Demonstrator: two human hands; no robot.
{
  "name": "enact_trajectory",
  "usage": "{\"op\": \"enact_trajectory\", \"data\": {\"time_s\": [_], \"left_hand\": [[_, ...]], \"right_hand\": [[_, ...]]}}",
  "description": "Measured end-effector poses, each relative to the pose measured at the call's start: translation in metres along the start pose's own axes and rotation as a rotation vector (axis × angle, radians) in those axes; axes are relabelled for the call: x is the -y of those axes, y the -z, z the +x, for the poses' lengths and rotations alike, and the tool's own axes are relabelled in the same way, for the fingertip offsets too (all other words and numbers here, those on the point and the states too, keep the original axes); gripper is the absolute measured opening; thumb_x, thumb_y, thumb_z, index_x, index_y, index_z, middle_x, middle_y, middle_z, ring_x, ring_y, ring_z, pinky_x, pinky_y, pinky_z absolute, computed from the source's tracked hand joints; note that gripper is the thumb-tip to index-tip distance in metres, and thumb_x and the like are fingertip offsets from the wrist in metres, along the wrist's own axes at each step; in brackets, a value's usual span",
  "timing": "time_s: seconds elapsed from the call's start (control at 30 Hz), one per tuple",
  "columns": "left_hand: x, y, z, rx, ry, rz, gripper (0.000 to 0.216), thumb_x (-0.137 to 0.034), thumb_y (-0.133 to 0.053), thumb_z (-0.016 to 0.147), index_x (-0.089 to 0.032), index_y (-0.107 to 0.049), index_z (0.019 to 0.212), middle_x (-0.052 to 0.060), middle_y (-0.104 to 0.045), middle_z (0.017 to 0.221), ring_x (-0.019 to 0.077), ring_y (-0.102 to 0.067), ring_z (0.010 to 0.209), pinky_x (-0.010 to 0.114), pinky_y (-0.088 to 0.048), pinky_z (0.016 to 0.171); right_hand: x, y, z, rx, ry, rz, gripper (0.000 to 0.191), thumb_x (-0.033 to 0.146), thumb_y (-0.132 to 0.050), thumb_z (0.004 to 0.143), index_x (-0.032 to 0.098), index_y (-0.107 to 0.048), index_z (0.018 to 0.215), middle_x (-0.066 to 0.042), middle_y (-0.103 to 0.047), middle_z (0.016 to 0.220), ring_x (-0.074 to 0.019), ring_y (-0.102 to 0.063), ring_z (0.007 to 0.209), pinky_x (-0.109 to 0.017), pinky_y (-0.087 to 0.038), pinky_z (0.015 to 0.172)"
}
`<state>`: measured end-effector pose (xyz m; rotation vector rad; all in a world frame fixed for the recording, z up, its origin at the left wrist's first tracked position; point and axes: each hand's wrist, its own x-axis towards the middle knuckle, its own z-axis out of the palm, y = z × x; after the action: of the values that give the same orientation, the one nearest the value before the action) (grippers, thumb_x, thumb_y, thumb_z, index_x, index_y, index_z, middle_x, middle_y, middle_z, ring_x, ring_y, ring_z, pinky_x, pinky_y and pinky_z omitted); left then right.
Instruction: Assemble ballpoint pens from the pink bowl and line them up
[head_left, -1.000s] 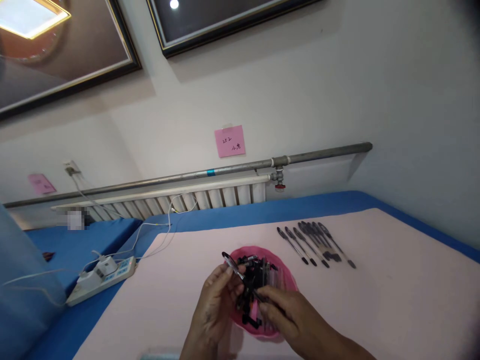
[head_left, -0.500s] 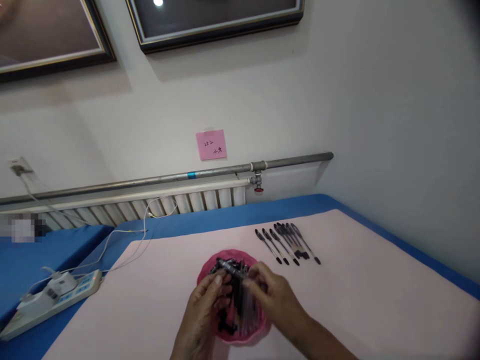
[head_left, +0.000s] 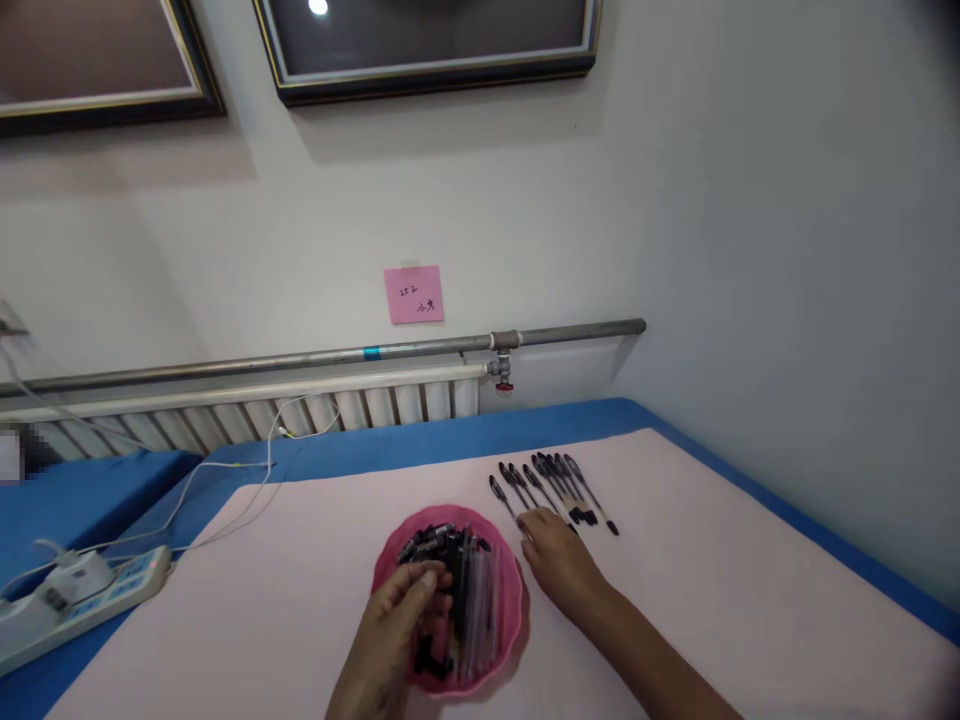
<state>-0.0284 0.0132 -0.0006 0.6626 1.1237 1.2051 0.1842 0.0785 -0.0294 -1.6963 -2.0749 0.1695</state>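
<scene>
A capped pen (head_left: 501, 492) with a black cap and clear barrel lies at the left end of a row of pens (head_left: 564, 480). My right hand (head_left: 555, 555) is closed on its lower end, down at the pink sheet. My left hand (head_left: 401, 610) hovers over the left side of a pink scalloped basket (head_left: 512, 640), thumb and fingers pinched together; whatever they hold, if anything, is hidden. Inside the basket lie black pen caps (head_left: 431, 543), clear pen barrels (head_left: 480, 610) and small black parts (head_left: 433, 660).
The pink sheet (head_left: 300, 600) covers a blue surface (head_left: 585, 415). At the left are a power strip (head_left: 120, 600) with white plugs and loose cables (head_left: 225, 463). A radiator (head_left: 390, 405) and a pipe (head_left: 315, 357) run along the wall behind.
My right hand has moved from over the basket rightward to the row, bringing the assembled pen there. My left hand has stayed over the basket. The view has shifted slightly.
</scene>
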Motion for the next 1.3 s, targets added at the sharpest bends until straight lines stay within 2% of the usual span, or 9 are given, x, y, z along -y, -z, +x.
{"op": "enact_trajectory", "data": {"time_s": [0.07,0.17,0.23,0.47,0.8,0.93,1.03,1.13,1.3], "left_hand": [[0.001,0.001,0.001,-0.006,0.005,0.007,0.040,-0.040,-0.078,0.056,-0.013,-0.066,0.085,0.009,-0.069,0.086,0.0124,-0.061,0.064,0.021,-0.047,0.052],[0.004,0.001,0.003,-0.002,0.002,0.009,0.039,-0.039,-0.078,0.056,-0.013,-0.066,0.083,0.008,-0.068,0.086,0.0120,-0.060,0.062,0.021,-0.046,0.050],[0.005,0.001,0.003,0.008,0.004,0.009,0.038,-0.038,-0.078,0.057,-0.013,-0.066,0.083,0.008,-0.068,0.085,0.0117,-0.059,0.060,0.022,-0.046,0.048],[0.005,0.002,0.003,0.039,0.037,0.002,0.037,-0.037,-0.078,0.057,-0.013,-0.066,0.083,0.009,-0.068,0.086,0.0121,-0.059,0.059,0.023,-0.046,0.049],[0.009,0.003,0.005,0.050,0.037,-0.009,0.041,-0.038,-0.079,0.053,-0.013,-0.066,0.082,0.008,-0.068,0.085,0.0129,-0.059,0.060,0.024,-0.045,0.047],[0.012,0.005,0.007,0.045,0.034,-0.005,0.043,-0.040,-0.079,0.052,-0.012,-0.066,0.082,0.008,-0.068,0.080,0.0124,-0.057,0.056,0.024,-0.043,0.046],[0.014,0.005,0.009,0.029,0.023,-0.010,0.043,-0.039,-0.080,0.051,-0.013,-0.066,0.082,0.009,-0.068,0.081,0.0136,-0.058,0.059,0.024,-0.044,0.048],[0.016,0.006,0.010,0.005,0.000,-0.017,0.042,-0.040,-0.079,0.050,-0.013,-0.066,0.080,0.010,-0.068,0.081,0.0143,-0.058,0.059,0.025,-0.042,0.048],[0.017,0.005,0.010,0.001,0.006,0.011,0.042,-0.042,-0.078,0.050,-0.014,-0.065,0.078,0.010,-0.068,0.081,0.0150,-0.058,0.058,0.026,-0.042,0.049]], "right_hand": [[-0.001,0.001,-0.001,-0.002,0.023,-0.064,0.023,0.005,-0.047,0.077,0.017,-0.065,0.086,-0.010,-0.062,0.098,-0.0219,-0.054,0.091,-0.031,-0.037,0.079],[-0.003,0.002,0.000,-0.022,0.049,-0.152,0.021,0.012,-0.051,0.080,0.020,-0.066,0.092,-0.010,-0.056,0.120,-0.0291,-0.046,0.106,-0.040,-0.031,0.085],[-0.004,0.003,0.002,-0.026,0.060,-0.198,0.022,0.015,-0.049,0.083,0.021,-0.066,0.096,-0.009,-0.054,0.126,-0.0312,-0.043,0.110,-0.044,-0.028,0.087],[-0.006,0.002,0.006,-0.018,0.068,-0.303,0.023,0.017,-0.043,0.087,0.020,-0.065,0.094,-0.007,-0.062,0.110,-0.0265,-0.050,0.095,-0.041,-0.029,0.081],[-0.015,-0.005,0.008,-0.099,-0.085,-0.357,0.026,0.025,-0.047,0.085,0.016,-0.064,0.103,-0.012,-0.057,0.120,-0.0317,-0.048,0.100,-0.043,-0.031,0.082],[-0.016,-0.005,0.010,-0.128,-0.113,-0.331,0.028,0.027,-0.049,0.085,0.019,-0.063,0.107,-0.011,-0.056,0.122,-0.0321,-0.049,0.100,-0.043,-0.033,0.081],[-0.020,0.002,0.011,-0.136,-0.093,-0.286,0.028,0.022,-0.046,0.086,0.022,-0.062,0.109,-0.009,-0.059,0.118,-0.0275,-0.052,0.097,-0.039,-0.036,0.081],[-0.028,0.013,0.011,-0.130,-0.083,-0.239,0.031,0.014,-0.039,0.087,0.020,-0.062,0.106,-0.008,-0.063,0.104,-0.0210,-0.057,0.090,-0.032,-0.041,0.077],[-0.034,0.022,0.009,-0.080,-0.047,-0.215,0.026,0.012,-0.043,0.085,0.020,-0.067,0.092,-0.007,-0.066,0.097,-0.0203,-0.058,0.089,-0.030,-0.040,0.074]]}}
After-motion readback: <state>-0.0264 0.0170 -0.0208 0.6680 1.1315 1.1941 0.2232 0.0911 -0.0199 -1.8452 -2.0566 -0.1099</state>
